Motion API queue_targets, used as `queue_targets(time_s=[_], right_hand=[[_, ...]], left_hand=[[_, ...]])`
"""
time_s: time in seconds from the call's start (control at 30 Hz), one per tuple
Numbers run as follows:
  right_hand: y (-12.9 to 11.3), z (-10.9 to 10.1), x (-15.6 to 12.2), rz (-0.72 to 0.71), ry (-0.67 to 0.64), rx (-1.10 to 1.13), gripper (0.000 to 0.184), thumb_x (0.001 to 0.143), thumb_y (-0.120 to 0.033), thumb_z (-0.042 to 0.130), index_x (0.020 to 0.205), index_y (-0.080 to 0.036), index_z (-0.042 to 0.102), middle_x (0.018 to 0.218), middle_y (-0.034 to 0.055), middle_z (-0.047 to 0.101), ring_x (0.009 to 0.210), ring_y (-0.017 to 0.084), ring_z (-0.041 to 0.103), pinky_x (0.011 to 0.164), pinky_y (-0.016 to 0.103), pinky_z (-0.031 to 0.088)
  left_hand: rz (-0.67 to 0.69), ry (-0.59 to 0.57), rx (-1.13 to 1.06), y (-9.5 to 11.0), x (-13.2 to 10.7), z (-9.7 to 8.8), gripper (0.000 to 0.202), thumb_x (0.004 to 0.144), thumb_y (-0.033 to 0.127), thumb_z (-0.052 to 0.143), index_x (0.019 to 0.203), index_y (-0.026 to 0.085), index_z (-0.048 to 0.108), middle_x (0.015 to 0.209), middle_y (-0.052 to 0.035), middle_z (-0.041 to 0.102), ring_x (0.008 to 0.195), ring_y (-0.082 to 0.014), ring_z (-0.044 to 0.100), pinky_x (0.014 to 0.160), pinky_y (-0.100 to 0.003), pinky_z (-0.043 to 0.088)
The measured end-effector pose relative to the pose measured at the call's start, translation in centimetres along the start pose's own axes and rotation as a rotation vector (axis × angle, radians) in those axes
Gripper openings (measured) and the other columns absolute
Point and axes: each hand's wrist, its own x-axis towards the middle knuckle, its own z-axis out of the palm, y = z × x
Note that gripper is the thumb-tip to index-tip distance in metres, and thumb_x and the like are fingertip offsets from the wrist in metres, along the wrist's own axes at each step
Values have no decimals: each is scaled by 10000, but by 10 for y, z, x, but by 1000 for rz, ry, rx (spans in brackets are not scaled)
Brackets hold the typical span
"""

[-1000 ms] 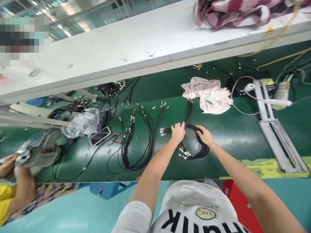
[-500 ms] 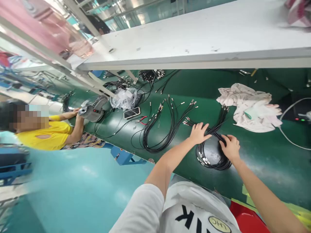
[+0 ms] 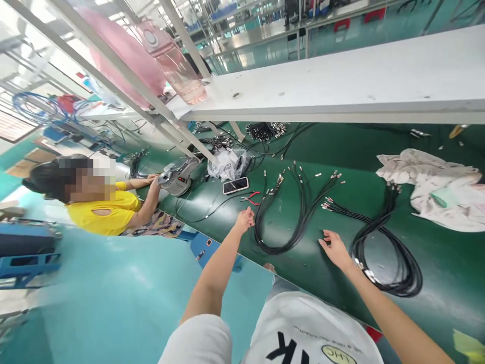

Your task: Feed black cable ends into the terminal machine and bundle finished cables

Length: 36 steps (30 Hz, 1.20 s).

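Note:
My left hand (image 3: 245,221) is over the green bench with its fingers curled, at the left edge of a U-shaped bundle of black cables (image 3: 278,248). Whether a thin cable is in its fingers is hidden. To the right of that bundle, my right hand (image 3: 334,247) is open and holds nothing, its fingers partly bent. Beside it lies a coiled cable bundle (image 3: 411,268) with its ends crossed and pale metal connectors along the loop. Red-handled pliers (image 3: 253,197) lie just above my left hand, near a phone (image 3: 235,185).
A white shelf (image 3: 322,91) runs above the back of the bench (image 3: 303,273). Crumpled pale cloth (image 3: 435,189) lies at the right. A clear plastic bag (image 3: 229,164) and more cables (image 3: 267,131) are behind the phone. At the left, a co-worker in yellow (image 3: 104,212) sits by a grey machine (image 3: 178,179).
Both hands have left the coiled bundle, which now lies by itself. My left hand moved left to the U-shaped bundle; my right hand came off and opened. The view has swung left.

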Motion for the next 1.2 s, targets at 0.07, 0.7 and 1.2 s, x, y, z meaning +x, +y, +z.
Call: queue_targets(time_s=[0.07, 0.7, 1.2], right_hand=[[-29, 47, 12, 74, 70, -21, 609, 839, -520, 584, 1319, -151, 515, 1169, 169, 611, 938, 286, 678, 882, 429, 555], [-134, 231, 33, 154, 374, -285, 710, 792, -364, 564, 1415, -87, 365, 1289, 241, 424, 1243, 430, 398, 1051, 600, 317], [-145, 237, 44, 80, 182, -200, 700, 825, -354, 554, 1463, -162, 342, 1380, 182, 386, 1326, 371, 370, 1139, 547, 297]], left_hand=[[27, -46, 33, -27, 24, 1, 374, 945, 374, 595, 1244, 150, 575, 1225, -102, 609, 1053, -214, 628, 888, -425, 562], [540, 20, 202, -168, 153, -30, 405, 936, 414, 595, 1248, 157, 573, 1286, -111, 577, 1140, -243, 588, 963, -471, 517], [437, 97, 228, -223, 155, -65, 385, 947, 355, 588, 1291, 183, 559, 1371, -115, 531, 1206, -255, 557, 1009, -493, 496]])
